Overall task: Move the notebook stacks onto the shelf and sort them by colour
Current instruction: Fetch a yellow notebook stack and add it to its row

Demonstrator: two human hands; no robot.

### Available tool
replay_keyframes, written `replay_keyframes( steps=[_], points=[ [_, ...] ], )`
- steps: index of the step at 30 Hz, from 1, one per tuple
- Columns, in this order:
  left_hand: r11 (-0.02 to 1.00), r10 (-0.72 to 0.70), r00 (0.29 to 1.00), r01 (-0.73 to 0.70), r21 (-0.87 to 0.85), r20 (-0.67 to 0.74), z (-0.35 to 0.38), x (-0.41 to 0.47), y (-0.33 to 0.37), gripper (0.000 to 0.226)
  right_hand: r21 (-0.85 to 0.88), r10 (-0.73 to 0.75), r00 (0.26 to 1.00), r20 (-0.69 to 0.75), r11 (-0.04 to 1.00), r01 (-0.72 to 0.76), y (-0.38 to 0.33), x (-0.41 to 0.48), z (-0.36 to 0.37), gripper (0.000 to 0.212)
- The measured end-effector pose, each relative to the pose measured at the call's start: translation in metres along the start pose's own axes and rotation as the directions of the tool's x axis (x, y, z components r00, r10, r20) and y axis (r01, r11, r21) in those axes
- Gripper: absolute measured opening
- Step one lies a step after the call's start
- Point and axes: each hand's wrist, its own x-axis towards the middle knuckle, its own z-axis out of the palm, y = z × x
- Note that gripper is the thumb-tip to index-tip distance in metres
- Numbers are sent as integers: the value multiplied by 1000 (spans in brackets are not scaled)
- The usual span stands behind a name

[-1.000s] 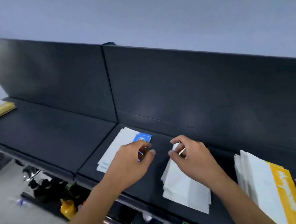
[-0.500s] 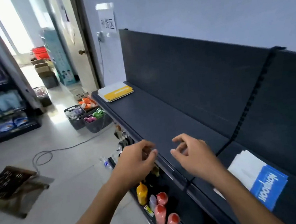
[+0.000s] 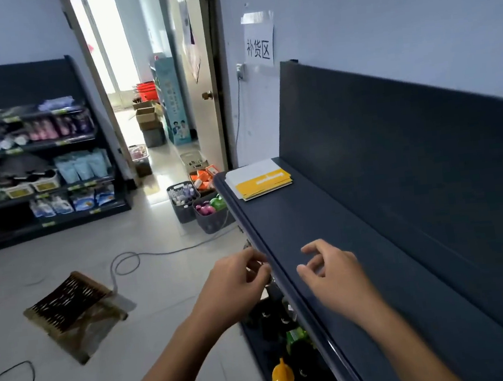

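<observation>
Yellow notebook stack sits at the far end of the dark shelf, roughly 12 o'clock from both hands and well apart from them. Left to right: slatted wooden stool on the floor at 9 o'clock, then the left hand just off the shelf's front edge, fingers loosely curled, holding nothing. Right hand hovers over the shelf top, fingers relaxed too, empty.
</observation>
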Motion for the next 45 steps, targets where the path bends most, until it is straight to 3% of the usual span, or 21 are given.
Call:
replay_keyframes(
  steps=[14, 23, 27, 36, 45],
  points=[
    [998, -55, 998, 55, 18, -27, -14, 163, -66, 14, 20, 42, 999, 11, 999, -42, 8, 181, 30, 25],
    [999, -24, 999, 23, 28, 39, -50, 270, -158, 14, -21, 163, 986, -22, 986, -164, -30, 286, 89, 20],
    [997, 53, 991, -58, 41, 119, -69, 315, -193, 16, 27, 246, 967, -63, 969, -245, -58, 326, 115, 19],
    [969, 231, 936, -246, 22, 266, -82, 410, -235, 17, 77, 433, 876, -210, 901, -427, -79, 382, 147, 23],
    [948, 308, 918, -318, -1, 251, -56, 488, -231, 17, 192, 643, 718, -266, 766, -614, -42, 411, 157, 43]
  ],
)
